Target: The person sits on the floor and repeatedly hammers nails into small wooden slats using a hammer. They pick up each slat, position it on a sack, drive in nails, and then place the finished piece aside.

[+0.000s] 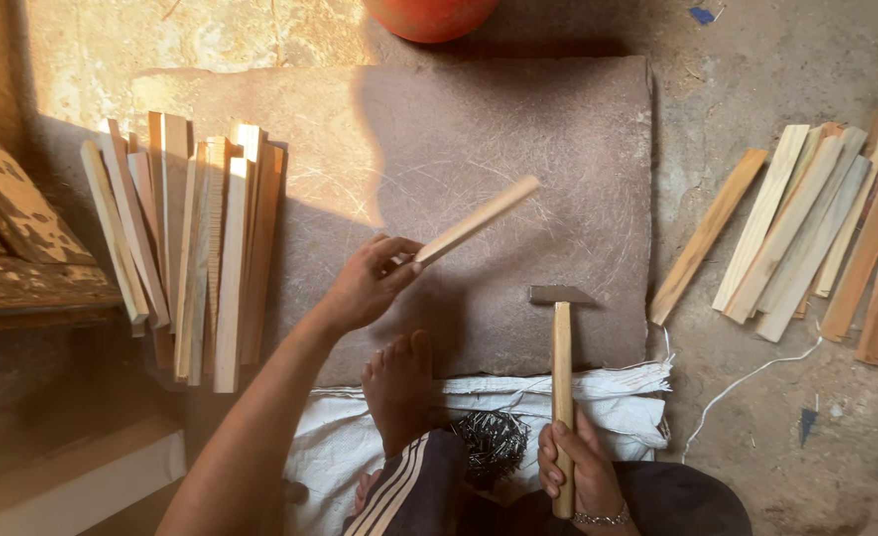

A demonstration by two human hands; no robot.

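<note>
Left hand [368, 283] grips a wooden slat [479, 219] raised over the fibre mat [518, 129]; right hand [583, 474] is closed around a hammer [561, 342] resting head-down on the mat. Slat piles [196, 248] lie either side; nothing yet appears joined, and the dark cluster [489, 442], possibly nails, lies by the foot.

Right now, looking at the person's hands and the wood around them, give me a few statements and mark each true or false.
1. The left hand holds a wooden slat. True.
2. The right hand grips a saw. False: it holds a hammer by its wooden handle.
3. The hammer's head rests on the brown mat. True.
4. Slats lie on one side only. False: a left pile and a right pile.
</note>
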